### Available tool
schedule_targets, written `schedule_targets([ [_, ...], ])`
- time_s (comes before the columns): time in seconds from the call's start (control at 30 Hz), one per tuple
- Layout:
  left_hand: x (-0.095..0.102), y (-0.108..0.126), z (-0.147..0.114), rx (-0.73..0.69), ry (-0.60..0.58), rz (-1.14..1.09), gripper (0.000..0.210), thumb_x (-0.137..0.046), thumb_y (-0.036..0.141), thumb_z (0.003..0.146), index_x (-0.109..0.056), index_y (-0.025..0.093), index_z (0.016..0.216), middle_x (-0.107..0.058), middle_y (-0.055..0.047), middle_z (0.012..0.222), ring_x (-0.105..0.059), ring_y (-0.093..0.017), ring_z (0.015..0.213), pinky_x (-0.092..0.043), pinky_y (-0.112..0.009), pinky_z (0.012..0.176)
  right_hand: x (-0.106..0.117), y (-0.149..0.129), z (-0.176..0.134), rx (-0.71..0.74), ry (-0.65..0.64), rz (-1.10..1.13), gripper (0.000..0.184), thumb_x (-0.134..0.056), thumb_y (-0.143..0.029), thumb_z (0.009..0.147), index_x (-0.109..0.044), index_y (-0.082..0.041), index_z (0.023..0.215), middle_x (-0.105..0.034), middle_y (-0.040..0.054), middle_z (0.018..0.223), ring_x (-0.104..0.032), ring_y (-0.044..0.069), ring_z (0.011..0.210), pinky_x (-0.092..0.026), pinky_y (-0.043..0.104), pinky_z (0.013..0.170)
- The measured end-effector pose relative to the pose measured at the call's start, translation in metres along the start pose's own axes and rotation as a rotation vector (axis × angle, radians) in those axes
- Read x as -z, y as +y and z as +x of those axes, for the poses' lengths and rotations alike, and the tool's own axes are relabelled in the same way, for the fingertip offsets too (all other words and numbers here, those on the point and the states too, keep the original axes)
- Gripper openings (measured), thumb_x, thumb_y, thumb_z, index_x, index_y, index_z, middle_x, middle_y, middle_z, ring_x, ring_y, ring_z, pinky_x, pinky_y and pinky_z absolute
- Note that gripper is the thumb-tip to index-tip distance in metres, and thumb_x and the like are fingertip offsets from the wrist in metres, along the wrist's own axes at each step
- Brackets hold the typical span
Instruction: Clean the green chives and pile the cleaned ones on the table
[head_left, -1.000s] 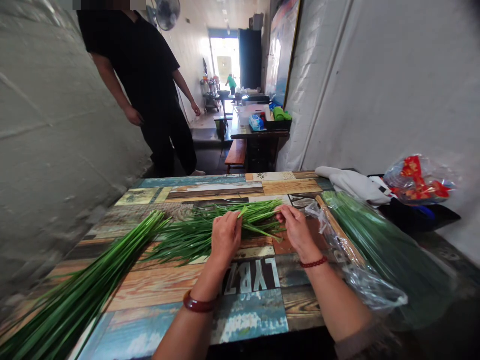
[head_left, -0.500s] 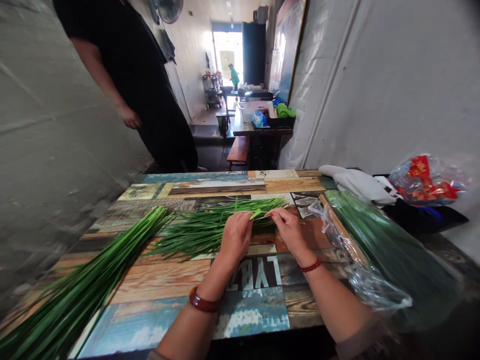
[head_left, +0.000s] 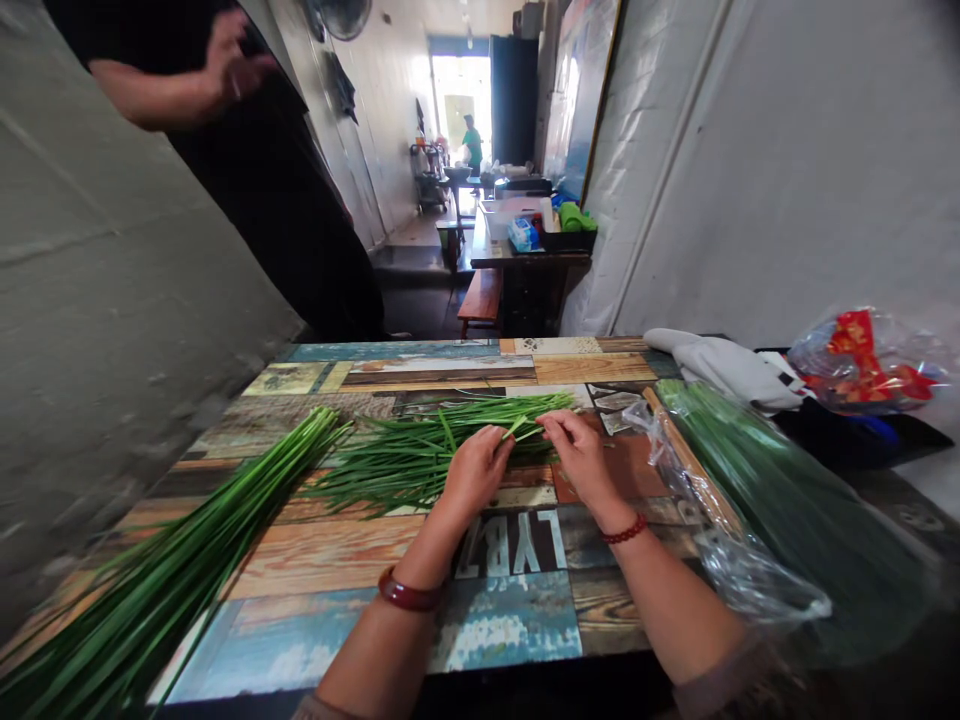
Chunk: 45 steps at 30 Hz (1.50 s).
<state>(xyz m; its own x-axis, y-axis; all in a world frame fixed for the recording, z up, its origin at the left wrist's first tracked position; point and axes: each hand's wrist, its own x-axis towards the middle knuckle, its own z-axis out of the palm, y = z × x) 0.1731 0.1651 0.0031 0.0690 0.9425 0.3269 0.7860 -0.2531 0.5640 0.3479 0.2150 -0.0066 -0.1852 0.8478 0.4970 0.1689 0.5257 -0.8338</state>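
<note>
Over the middle of the patterned table (head_left: 322, 560), my left hand (head_left: 478, 468) is closed on a few garlic chives (head_left: 519, 428), their pale ends pointing right. The fingertips of my right hand (head_left: 576, 450) pinch those pale ends. Just behind and left of my hands lies a loose pile of garlic chives (head_left: 397, 455), leaves to the left. A longer, neater bundle of garlic chives (head_left: 225, 530) runs along the table's left side. To the right, more chives (head_left: 780, 500) lie inside a clear plastic bag (head_left: 757, 580).
A wooden stick (head_left: 694, 460) lies by the bag. Beyond it are a grey-white cloth (head_left: 720, 370) and a clear bag with red packaging (head_left: 862, 365). A person in black (head_left: 255, 190) stands past the table's left corner. Another table (head_left: 517, 255) and a bench (head_left: 480, 298) stand behind.
My hands stay nearly in place, pinching chives; a long leaf now rises beside the left hand. The person in black has raised a forearm and shifted left in view.
</note>
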Motion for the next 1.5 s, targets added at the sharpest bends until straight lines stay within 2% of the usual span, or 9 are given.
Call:
schedule_targets([
  [0.2, -0.001, -0.003, 0.0, 0.014, -0.029, 0.011, 0.028, -0.035, 0.034, 0.096, -0.056, 0.02, 0.085, -0.061, -0.003, 0.083, -0.055, -0.017, 0.079, -0.04, -0.027, 0.071, 0.006, -0.002, 0.001, 0.217, -0.1, -0.178, 0.007, -0.059, -0.026, 0.088, -0.065, -0.023, 0.091, -0.065, 0.0033, 0.088, -0.06, 0.016, 0.078, -0.049, 0.03, 0.072],
  [0.37, 0.002, -0.002, 0.0, 0.035, -0.079, 0.008, 0.029, -0.034, 0.034, 0.096, -0.055, 0.02, 0.081, -0.06, -0.003, 0.081, -0.055, -0.016, 0.078, -0.04, -0.027, 0.071, 0.008, 0.0, 0.001, 0.346, -0.166, -0.298, 0.012, -0.054, -0.023, 0.092, -0.064, -0.022, 0.085, -0.065, 0.0044, 0.085, -0.059, 0.019, 0.082, -0.046, 0.034, 0.078],
  [0.47, 0.004, 0.0, 0.001, 0.051, -0.098, -0.001, 0.029, -0.035, 0.034, 0.095, -0.055, 0.02, 0.079, -0.06, -0.003, 0.08, -0.055, -0.016, 0.077, -0.04, -0.027, 0.072, 0.006, -0.001, 0.001, 0.317, -0.151, -0.257, 0.014, -0.053, -0.024, 0.092, -0.063, -0.022, 0.082, -0.065, 0.0038, 0.083, -0.058, 0.018, 0.082, -0.046, 0.033, 0.078],
  [0.7, 0.005, 0.0, 0.001, 0.051, -0.067, -0.036, 0.03, -0.036, 0.037, 0.094, -0.055, 0.021, 0.077, -0.059, -0.002, 0.077, -0.055, -0.016, 0.076, -0.041, -0.028, 0.071, -0.002, -0.003, 0.0, 0.056, -0.098, -0.031, 0.017, -0.055, -0.032, 0.088, -0.062, -0.021, 0.078, -0.063, 0.0008, 0.076, -0.057, 0.015, 0.072, -0.045, 0.026, 0.069],
  [0.93, 0.003, -0.005, 0.001, 0.073, -0.028, -0.039, 0.03, -0.036, 0.035, 0.095, -0.056, 0.02, 0.079, -0.062, -0.003, 0.08, -0.057, -0.016, 0.078, -0.042, -0.027, 0.073, 0.011, 0.01, 0.005, -0.175, 0.121, 0.172, 0.021, -0.059, -0.04, 0.084, -0.062, -0.019, 0.083, -0.062, 0.001, 0.078, -0.056, 0.015, 0.074, -0.045, 0.026, 0.07],
  [1.03, 0.001, -0.006, 0.001, 0.07, -0.01, -0.014, 0.031, -0.036, 0.037, 0.095, -0.056, 0.02, 0.078, -0.061, -0.003, 0.078, -0.056, -0.016, 0.076, -0.041, -0.027, 0.071, 0.016, 0.01, 0.007, -0.152, 0.089, 0.144, 0.025, -0.055, -0.041, 0.088, -0.063, -0.019, 0.079, -0.063, 0.0015, 0.076, -0.058, 0.016, 0.072, -0.045, 0.027, 0.069],
  [1.23, 0.0, -0.006, 0.0, 0.044, 0.016, 0.032, 0.03, -0.036, 0.037, 0.096, -0.057, 0.02, 0.082, -0.061, -0.003, 0.079, -0.056, -0.016, 0.076, -0.041, -0.026, 0.07, 0.018, 0.005, 0.008, 0.04, -0.054, -0.172, 0.028, -0.053, -0.038, 0.089, -0.059, -0.02, 0.069, -0.06, 0.0013, 0.07, -0.055, 0.016, 0.071, -0.043, 0.029, 0.072],
  [1.37, 0.002, -0.002, 0.0, 0.031, 0.001, 0.042, 0.028, -0.037, 0.034, 0.096, -0.059, 0.02, 0.086, -0.063, -0.003, 0.083, -0.057, -0.017, 0.079, -0.041, -0.027, 0.071, 0.016, 0.003, 0.009, 0.088, -0.06, -0.121, 0.019, -0.051, -0.034, 0.091, -0.061, -0.021, 0.082, -0.063, 0.0041, 0.087, -0.058, 0.018, 0.085, -0.045, 0.03, 0.078],
  [1.5, 0.005, 0.003, -0.001, -0.016, -0.021, 0.071, 0.029, -0.036, 0.033, 0.096, -0.059, 0.021, 0.084, -0.061, -0.003, 0.081, -0.057, -0.016, 0.078, -0.042, -0.026, 0.069, 0.011, 0.005, 0.007, 0.13, -0.093, -0.123, 0.014, -0.056, -0.031, 0.088, -0.062, -0.021, 0.08, -0.063, 0.0035, 0.084, -0.058, 0.018, 0.083, -0.046, 0.032, 0.079],
])
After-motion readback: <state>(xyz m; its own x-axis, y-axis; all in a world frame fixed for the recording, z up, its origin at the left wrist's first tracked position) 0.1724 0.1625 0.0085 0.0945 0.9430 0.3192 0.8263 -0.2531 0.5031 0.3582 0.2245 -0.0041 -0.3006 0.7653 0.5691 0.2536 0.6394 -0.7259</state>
